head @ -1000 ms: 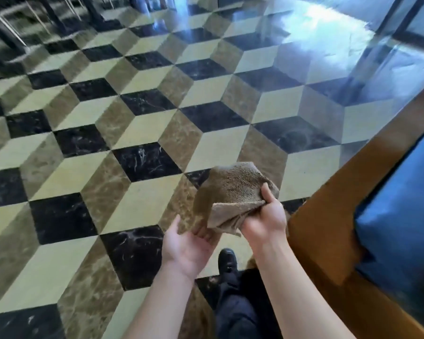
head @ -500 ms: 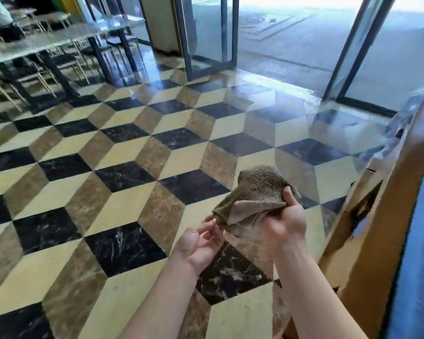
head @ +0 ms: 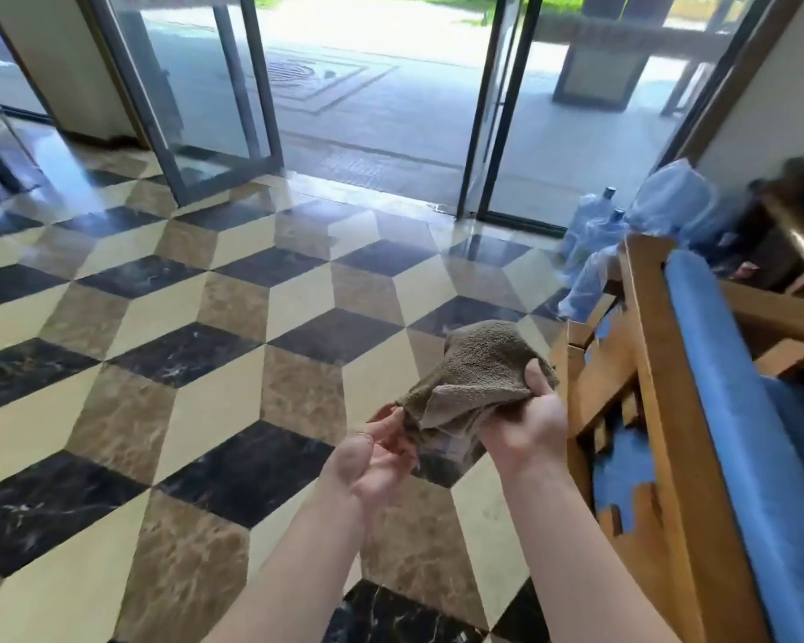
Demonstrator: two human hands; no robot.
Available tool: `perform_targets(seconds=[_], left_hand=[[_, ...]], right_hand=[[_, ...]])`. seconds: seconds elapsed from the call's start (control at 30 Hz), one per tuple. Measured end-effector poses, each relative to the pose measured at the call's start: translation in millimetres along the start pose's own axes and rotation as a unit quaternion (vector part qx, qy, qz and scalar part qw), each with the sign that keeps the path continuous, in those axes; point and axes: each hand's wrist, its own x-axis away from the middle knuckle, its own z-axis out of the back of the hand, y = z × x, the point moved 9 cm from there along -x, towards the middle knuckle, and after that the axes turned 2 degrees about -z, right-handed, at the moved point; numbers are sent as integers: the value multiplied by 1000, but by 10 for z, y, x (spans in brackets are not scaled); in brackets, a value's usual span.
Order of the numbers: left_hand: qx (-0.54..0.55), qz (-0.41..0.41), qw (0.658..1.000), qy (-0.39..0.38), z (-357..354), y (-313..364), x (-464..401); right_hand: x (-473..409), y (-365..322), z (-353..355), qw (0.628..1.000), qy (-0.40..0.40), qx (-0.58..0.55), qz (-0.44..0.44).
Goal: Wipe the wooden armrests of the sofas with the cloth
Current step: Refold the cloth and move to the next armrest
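Lobby or entrance hall of a public building. A polished marble floor (head: 214, 345) laid in a cube pattern of black, cream and brown tiles runs to tall metal-framed glass doors (head: 196, 85) opening onto a paved forecourt (head: 367, 76). At right, a wooden-framed sofa (head: 660, 410) with blue cushions (head: 734, 410); behind it, large blue water bottles (head: 595, 225) stand beside the doorway
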Motion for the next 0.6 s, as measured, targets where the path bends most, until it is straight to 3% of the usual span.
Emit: perform_targets(seconds=[0.27,0.47,0.6], left_hand=[[-58,-5,997,-45,-860,1005,-907],[-86,68,994,-26,-1369,1332,-1902],[-149,73,986,-3,-1908,1540,-2765]], right_hand=[[-1000,-161,-608,996,29,-34,83],[-2041,-489,-919,989,28,-70,127],[-2903,-827,-1187,988,10,-90,128]])
